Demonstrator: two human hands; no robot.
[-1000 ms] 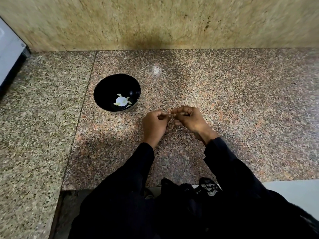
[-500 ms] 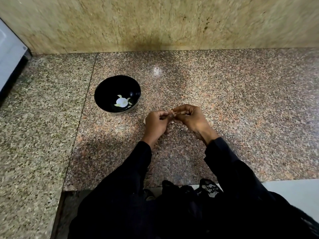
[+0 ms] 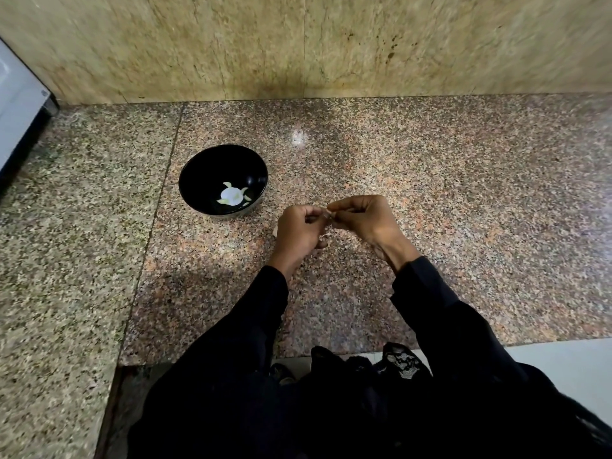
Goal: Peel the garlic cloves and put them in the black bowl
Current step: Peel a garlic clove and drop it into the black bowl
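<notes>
Both hands meet just above the granite counter (image 3: 430,180), fingertips touching at the middle. Left hand (image 3: 298,231) is curled, thumb & forefinger pinching a small thing; right hand (image 3: 362,217) is curled too, its fingertips nipping the same spot from the 3 o'clock side. What they pinch is nearly all hidden btwn the fingers, prob. a garlic clove (image 3: 329,214), but too small to tell for sure. A pale scrap (image 3: 324,238) peeks out under the left hand, at its 5 o'clock edge; can't tell if it's skin or clove.

Black bowl (image 3: 222,178) sits on the counter at about 10 o'clock from the hands, near the left hand but apart from it. Inside, on the bottom, lie pale peeled cloves (image 3: 231,195), bunched w/ a few pointed ends sticking out; can't count them exactly.

Black sleeves (image 3: 430,293) cover both forearms down to the wrists. Dark clothing w/ a bit of lace (image 3: 400,362) fills the 6 o'clock side. Counter is 2 slabs, a seam (image 3: 159,200) running just left of the bowl. Beige stone wall (image 3: 298,44) stands at 12 o'clock. A grey-white appliance edge (image 3: 20,104) shows at 10 o'clock, far corner. Pale floor (image 3: 563,366) shows at 4 o'clock.
</notes>
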